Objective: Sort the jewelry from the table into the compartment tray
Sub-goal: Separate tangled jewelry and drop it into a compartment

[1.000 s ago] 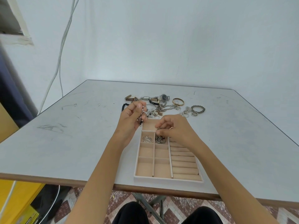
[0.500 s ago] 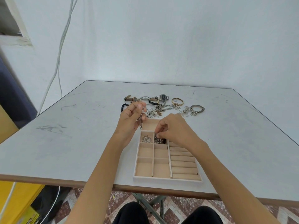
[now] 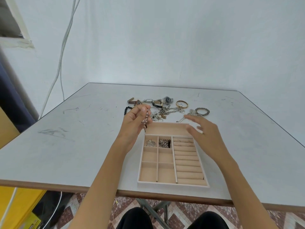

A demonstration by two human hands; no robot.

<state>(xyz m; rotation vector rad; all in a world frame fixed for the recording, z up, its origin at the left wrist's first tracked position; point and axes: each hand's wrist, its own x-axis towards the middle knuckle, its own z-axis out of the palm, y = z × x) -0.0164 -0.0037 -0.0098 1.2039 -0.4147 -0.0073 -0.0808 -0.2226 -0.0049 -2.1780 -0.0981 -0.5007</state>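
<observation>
With the left hand [image 3: 135, 120] pinching a beaded chain [image 3: 145, 120] in its grip over the tray's [image 3: 173, 185] far left corner and the right hand [image 3: 204, 136] hovering open-fingered, lower the chain slowly, coiling it into 1 empty compartment.

Left hand [image 3: 135, 119] pinches a bead chain [image 3: 146, 121] that dangles over the tray's [image 3: 173, 185] far left corner. Right hand [image 3: 203, 133], fingers spread and blurred, is above the far right corner. In the tray: brooch [image 3: 150, 143], chain [image 3: 163, 143], rings [image 3: 181, 141] in the top ring rolls. Jewelry pile [image 3: 163, 111] with a watch [image 3: 168, 100] and bangle [image 3: 181, 104] lies on the table [image 3: 82, 146] beyond.
</observation>
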